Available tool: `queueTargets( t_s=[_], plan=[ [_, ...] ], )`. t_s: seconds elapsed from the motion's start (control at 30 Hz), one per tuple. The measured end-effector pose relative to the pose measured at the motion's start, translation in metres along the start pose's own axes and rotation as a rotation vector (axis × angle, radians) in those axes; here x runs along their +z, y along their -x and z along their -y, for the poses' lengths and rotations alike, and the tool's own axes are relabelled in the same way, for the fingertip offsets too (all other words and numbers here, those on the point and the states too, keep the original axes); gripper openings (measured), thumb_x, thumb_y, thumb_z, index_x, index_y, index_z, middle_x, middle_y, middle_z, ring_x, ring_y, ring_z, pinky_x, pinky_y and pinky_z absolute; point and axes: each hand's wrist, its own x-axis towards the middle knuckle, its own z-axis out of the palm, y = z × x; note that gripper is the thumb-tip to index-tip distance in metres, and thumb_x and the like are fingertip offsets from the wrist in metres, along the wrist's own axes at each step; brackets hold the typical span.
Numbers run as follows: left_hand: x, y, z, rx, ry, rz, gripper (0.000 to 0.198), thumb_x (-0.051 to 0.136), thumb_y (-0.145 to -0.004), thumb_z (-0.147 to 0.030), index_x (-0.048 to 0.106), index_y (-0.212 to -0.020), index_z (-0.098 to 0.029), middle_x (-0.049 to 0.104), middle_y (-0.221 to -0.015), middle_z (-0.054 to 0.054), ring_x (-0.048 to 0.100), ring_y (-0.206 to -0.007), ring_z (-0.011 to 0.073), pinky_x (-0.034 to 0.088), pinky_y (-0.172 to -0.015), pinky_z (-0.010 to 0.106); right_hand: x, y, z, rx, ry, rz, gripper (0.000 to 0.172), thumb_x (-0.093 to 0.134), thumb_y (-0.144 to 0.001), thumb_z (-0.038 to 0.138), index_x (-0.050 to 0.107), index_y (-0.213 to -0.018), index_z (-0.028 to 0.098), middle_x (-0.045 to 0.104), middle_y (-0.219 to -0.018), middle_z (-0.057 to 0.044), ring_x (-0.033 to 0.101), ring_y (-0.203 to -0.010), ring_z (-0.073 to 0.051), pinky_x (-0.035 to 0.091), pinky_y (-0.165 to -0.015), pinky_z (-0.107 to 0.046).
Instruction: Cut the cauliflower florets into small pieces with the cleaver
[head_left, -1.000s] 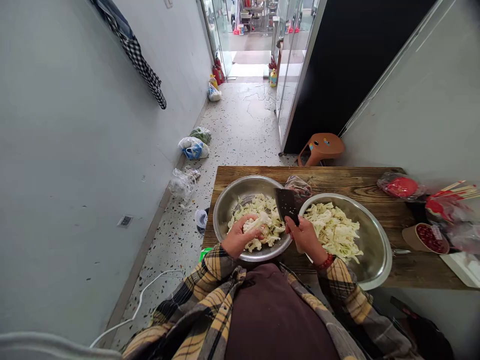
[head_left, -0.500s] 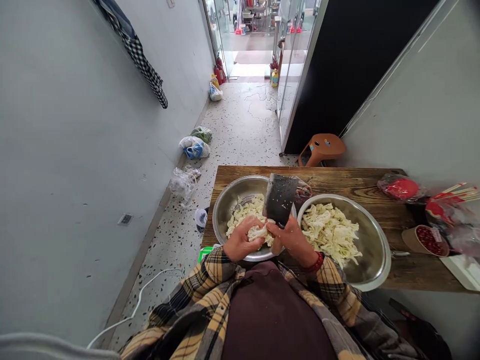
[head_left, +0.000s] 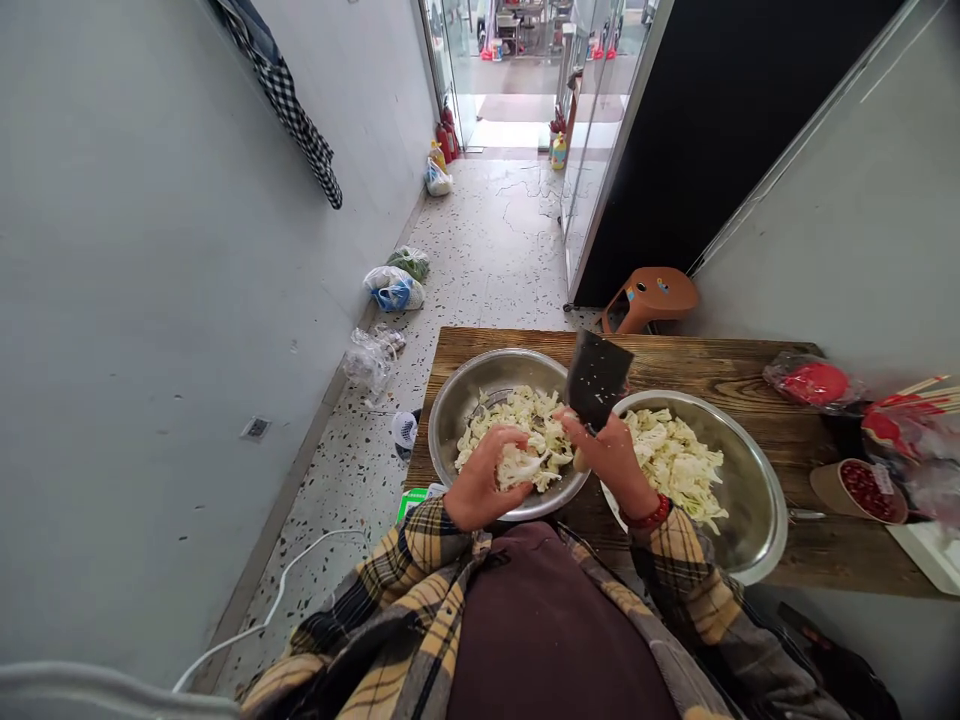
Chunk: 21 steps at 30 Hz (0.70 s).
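My left hand (head_left: 487, 480) curls round a piece of cauliflower (head_left: 519, 466) over the left metal bowl (head_left: 447, 400). Cut cauliflower florets (head_left: 529, 412) lie in that bowl beneath it. In my right hand (head_left: 611, 460) is a cleaver (head_left: 598, 380), its wide dark blade tilted up and flecked with white bits. The cleaver is apart from the cauliflower, above the gap between the two bowls. The right metal bowl (head_left: 761, 500) holds more pale cauliflower pieces (head_left: 675, 465) and stands beside my right wrist.
Both bowls stand on a wooden table (head_left: 720, 365). At its right are a paper tub of red contents (head_left: 870, 490), a red item in plastic wrap (head_left: 816, 384) and skewers (head_left: 911, 395). An orange stool (head_left: 652, 295) stands behind; bags (head_left: 395, 290) lie along the left wall.
My right hand has drawn the cleaver away to the right, off the cauliflower. My left hand stays over the left bowl with its piece. The view has shifted slightly.
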Motion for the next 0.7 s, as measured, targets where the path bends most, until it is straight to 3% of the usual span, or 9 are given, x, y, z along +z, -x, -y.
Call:
queueTargets(
  t_s=[0.1,0.17,0.23,0.33,0.43,0.53,0.63,0.7],
  plan=[
    [-0.002,0.0,-0.001,0.017,-0.082,-0.036,0.047,0.064,-0.07,-0.015,0.047,-0.113,-0.018,0.054,-0.112,0.01,0.049,-0.109,0.0237,0.04,-0.097,0.042,0.006,-0.008,-0.001,-0.117,0.066,0.078,0.039,0.044,-0.09,0.043,0.063,-0.115,0.02,0.067,-0.111,-0.01,0.064,-0.095,-0.023,0.047,-0.086,-0.038],
    [-0.003,0.0,-0.001,0.024,-0.101,-0.055,0.051,0.064,-0.07,-0.014,0.045,-0.117,-0.018,0.052,-0.116,0.012,0.046,-0.115,0.0252,0.038,-0.1,0.044,0.008,-0.009,0.002,-0.098,0.072,0.059,0.041,0.042,-0.091,0.043,0.063,-0.117,0.02,0.068,-0.109,-0.011,0.065,-0.089,-0.023,0.049,-0.083,-0.038],
    [-0.004,0.0,-0.001,0.005,-0.077,-0.065,0.053,0.065,-0.069,-0.015,0.045,-0.118,-0.018,0.052,-0.118,0.013,0.046,-0.116,0.0266,0.038,-0.101,0.045,0.008,-0.006,0.009,-0.011,0.017,0.08,0.04,0.045,-0.089,0.044,0.066,-0.113,0.019,0.07,-0.094,-0.01,0.065,-0.072,-0.02,0.051,-0.072,-0.035],
    [-0.008,0.0,0.001,-0.111,0.088,-0.035,0.053,0.067,-0.069,-0.019,0.045,-0.118,-0.017,0.054,-0.112,0.011,0.054,-0.103,0.0242,0.045,-0.091,0.04,0.005,0.005,0.026,0.085,-0.145,0.218,0.033,0.052,-0.086,0.042,0.069,-0.105,0.019,0.07,-0.081,-0.006,0.06,-0.059,-0.016,0.051,-0.06,-0.03],
    [-0.009,-0.001,0.005,-0.282,0.387,0.055,0.049,0.067,-0.073,-0.025,0.045,-0.115,-0.018,0.056,-0.102,0.006,0.059,-0.082,0.0166,0.051,-0.073,0.032,0.005,0.013,0.039,0.032,-0.245,0.31,0.024,0.06,-0.081,0.035,0.069,-0.096,0.019,0.07,-0.088,-0.005,0.062,-0.071,-0.017,0.051,-0.07,-0.031],
    [-0.008,-0.002,0.009,-0.386,0.651,0.115,0.045,0.066,-0.075,-0.032,0.046,-0.114,-0.02,0.056,-0.106,0.006,0.059,-0.081,0.0155,0.054,-0.066,0.03,0.011,0.016,0.04,0.045,-0.224,0.289,0.019,0.062,-0.079,0.034,0.067,-0.086,0.018,0.07,-0.082,-0.004,0.063,-0.076,-0.019,0.05,-0.074,-0.032],
    [-0.003,-0.002,0.012,-0.417,0.757,0.112,0.049,0.068,-0.075,-0.034,0.048,-0.117,-0.02,0.055,-0.114,0.008,0.06,-0.084,0.0163,0.056,-0.069,0.032,0.018,0.018,0.037,0.147,-0.217,0.196,0.022,0.064,-0.075,0.037,0.065,-0.083,0.016,0.068,-0.077,-0.004,0.061,-0.069,-0.017,0.05,-0.066,-0.029],
    [0.0,-0.002,0.014,-0.433,0.769,0.095,0.052,0.071,-0.073,-0.032,0.048,-0.119,-0.019,0.059,-0.107,0.007,0.061,-0.081,0.0156,0.056,-0.071,0.032,0.02,0.018,0.037,0.216,-0.246,0.148,0.024,0.065,-0.074,0.039,0.063,-0.078,0.016,0.065,-0.069,-0.002,0.057,-0.059,-0.014,0.047,-0.057,-0.026]
  ],
)
